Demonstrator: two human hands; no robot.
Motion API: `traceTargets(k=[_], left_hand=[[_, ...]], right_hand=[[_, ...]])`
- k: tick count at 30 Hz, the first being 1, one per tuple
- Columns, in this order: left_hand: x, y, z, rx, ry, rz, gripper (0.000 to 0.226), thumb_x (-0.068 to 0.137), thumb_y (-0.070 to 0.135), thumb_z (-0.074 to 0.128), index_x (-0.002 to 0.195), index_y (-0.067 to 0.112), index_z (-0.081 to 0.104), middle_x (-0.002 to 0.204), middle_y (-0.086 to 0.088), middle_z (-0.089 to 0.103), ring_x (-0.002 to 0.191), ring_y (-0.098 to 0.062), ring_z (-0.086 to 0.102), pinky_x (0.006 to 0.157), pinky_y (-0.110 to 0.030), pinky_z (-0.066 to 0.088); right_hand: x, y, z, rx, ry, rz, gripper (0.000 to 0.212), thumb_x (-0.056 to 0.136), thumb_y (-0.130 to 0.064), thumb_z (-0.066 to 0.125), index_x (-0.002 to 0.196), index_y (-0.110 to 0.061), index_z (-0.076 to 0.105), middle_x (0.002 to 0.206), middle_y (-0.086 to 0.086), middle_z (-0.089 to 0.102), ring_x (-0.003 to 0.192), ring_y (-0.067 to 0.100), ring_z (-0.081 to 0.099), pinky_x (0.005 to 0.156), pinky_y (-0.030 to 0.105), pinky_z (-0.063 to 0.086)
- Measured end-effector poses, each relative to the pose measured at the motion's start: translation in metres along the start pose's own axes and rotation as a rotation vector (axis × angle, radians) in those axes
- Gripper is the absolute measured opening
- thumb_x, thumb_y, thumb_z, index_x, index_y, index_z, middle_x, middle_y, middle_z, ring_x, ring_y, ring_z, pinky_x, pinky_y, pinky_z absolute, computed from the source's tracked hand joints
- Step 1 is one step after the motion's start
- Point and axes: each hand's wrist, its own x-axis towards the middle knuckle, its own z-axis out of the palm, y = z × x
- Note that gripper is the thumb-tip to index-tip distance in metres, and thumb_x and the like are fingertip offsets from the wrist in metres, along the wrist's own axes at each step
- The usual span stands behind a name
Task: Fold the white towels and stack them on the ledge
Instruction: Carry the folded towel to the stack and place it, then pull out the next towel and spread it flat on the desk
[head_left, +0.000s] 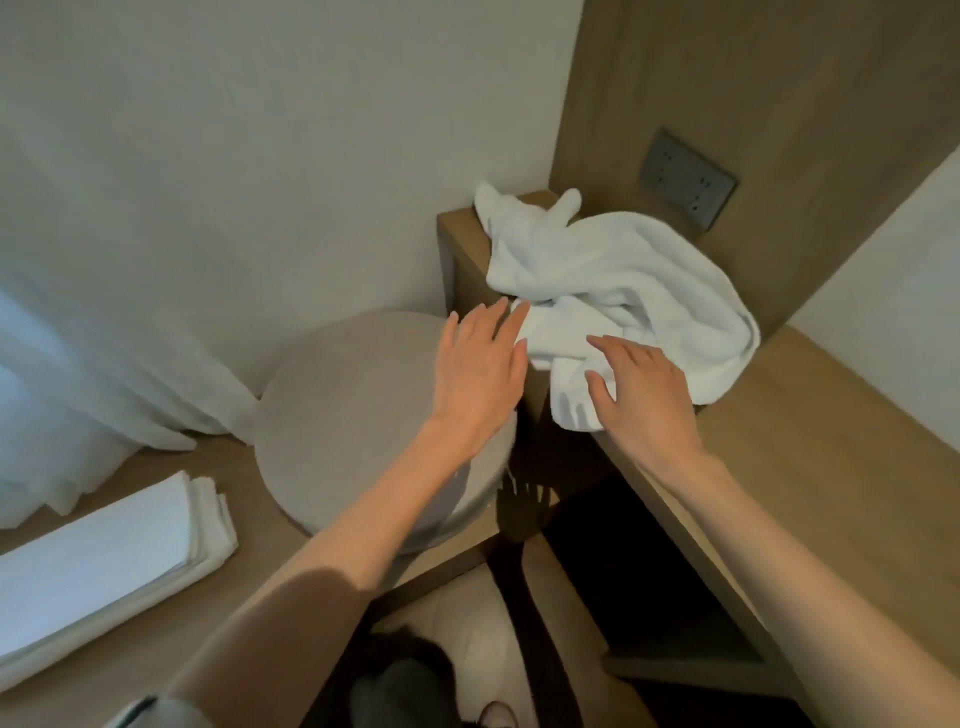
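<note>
Crumpled towel (623, 280) on corner desk (831, 441); left hand (480, 364), right hand (644, 400) at it, grip apart.

The stack of folded towels (104, 561) is cut off by the left edge, as is the curtain (78, 374). The desk (831, 441) corner is covered by a crumpled towel (613, 291). Part of the round stool (343, 395) is hidden behind the left forearm (363, 519). The wall socket (685, 179) is blurred; a dark shape (405, 675) at the bottom edge cannot be identified.
</note>
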Motion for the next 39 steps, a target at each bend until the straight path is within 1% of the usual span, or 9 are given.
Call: traceTargets(k=[7, 16, 23, 27, 30, 34, 35, 37, 39], left_hand=[[0.049, 0.049, 0.003, -0.082, -0.041, 0.137, 0.047, 0.102, 0.034, 0.029, 0.149, 0.025, 0.028, 0.152, -0.003, 0.035, 0.139, -0.021, 0.031, 0.114, -0.035, 0.019], [0.139, 0.046, 0.067, -0.099, -0.128, 0.196, 0.050, 0.102, 0.032, 0.036, 0.149, 0.021, 0.027, 0.150, -0.005, 0.038, 0.136, -0.024, 0.037, 0.112, -0.037, 0.030], [0.210, 0.019, 0.134, -0.062, -0.350, 0.256, 0.056, 0.100, 0.039, 0.040, 0.151, 0.021, 0.023, 0.151, -0.006, 0.035, 0.135, -0.024, 0.037, 0.108, -0.034, 0.029], [0.228, 0.010, 0.160, -0.073, -0.460, 0.290, 0.059, 0.097, 0.042, 0.046, 0.150, 0.036, 0.020, 0.156, -0.004, 0.024, 0.141, -0.022, 0.025, 0.111, -0.033, 0.021], [0.232, 0.013, 0.172, -0.198, -0.427, 0.235, 0.055, 0.095, 0.038, 0.052, 0.146, 0.036, 0.031, 0.152, -0.004, 0.029, 0.139, -0.022, 0.028, 0.114, -0.036, 0.021], [0.236, 0.028, 0.176, -0.275, -0.182, 0.273, 0.046, 0.080, 0.041, 0.072, 0.121, 0.021, 0.065, 0.138, -0.016, 0.048, 0.129, -0.033, 0.043, 0.109, -0.052, 0.031], [0.238, 0.032, 0.177, -0.269, -0.174, 0.293, 0.045, 0.078, 0.046, 0.073, 0.116, 0.022, 0.067, 0.139, -0.016, 0.047, 0.130, -0.034, 0.042, 0.110, -0.052, 0.030], [0.242, 0.042, 0.176, -0.210, -0.260, 0.292, 0.045, 0.080, 0.053, 0.065, 0.117, 0.028, 0.066, 0.147, -0.010, 0.039, 0.136, -0.029, 0.034, 0.114, -0.046, 0.019], [0.245, 0.048, 0.176, -0.242, -0.251, 0.245, 0.040, 0.083, 0.051, 0.064, 0.116, 0.028, 0.065, 0.145, -0.008, 0.040, 0.133, -0.026, 0.035, 0.113, -0.038, 0.021]], right_hand=[[0.020, 0.057, -0.039, 0.019, 0.044, 0.137, 0.041, 0.099, -0.029, 0.044, 0.138, -0.017, 0.047, 0.139, 0.004, 0.052, 0.125, 0.026, 0.047, 0.101, 0.038, 0.036], [0.093, 0.110, -0.027, 0.060, 0.038, 0.228, 0.039, 0.098, -0.032, 0.045, 0.135, -0.020, 0.051, 0.139, 0.002, 0.052, 0.126, 0.024, 0.047, 0.104, 0.040, 0.037], [0.159, 0.133, 0.018, 0.067, -0.195, 0.263, 0.049, 0.093, -0.039, 0.056, 0.139, -0.025, 0.044, 0.140, 0.003, 0.049, 0.125, 0.026, 0.045, 0.098, 0.040, 0.040], [0.178, 0.142, 0.033, -0.064, -0.242, 0.229, 0.042, 0.092, -0.035, 0.054, 0.133, -0.025, 0.048, 0.129, 0.001, 0.056, 0.114, 0.025, 0.047, 0.089, 0.036, 0.039], [0.185, 0.150, 0.037, -0.086, -0.228, 0.193, 0.030, 0.094, -0.031, 0.047, 0.121, -0.022, 0.057, 0.115, 0.001, 0.062, 0.104, 0.023, 0.048, 0.083, 0.034, 0.040], [0.188, 0.157, 0.033, 0.023, -0.142, 0.189, 0.026, 0.098, -0.028, 0.042, 0.107, -0.016, 0.063, 0.106, 0.004, 0.065, 0.097, 0.023, 0.054, 0.082, 0.037, 0.043], [0.188, 0.157, 0.032, 0.052, -0.118, 0.190, 0.025, 0.099, -0.028, 0.041, 0.106, -0.016, 0.063, 0.106, 0.004, 0.065, 0.096, 0.023, 0.055, 0.082, 0.038, 0.045], [0.186, 0.156, 0.028, 0.093, -0.071, 0.177, 0.024, 0.099, -0.027, 0.043, 0.107, -0.015, 0.063, 0.107, 0.006, 0.065, 0.096, 0.023, 0.056, 0.082, 0.039, 0.047], [0.184, 0.153, 0.023, 0.099, -0.030, 0.138, 0.022, 0.098, -0.026, 0.048, 0.108, -0.014, 0.064, 0.108, 0.008, 0.065, 0.096, 0.025, 0.057, 0.081, 0.038, 0.049]])
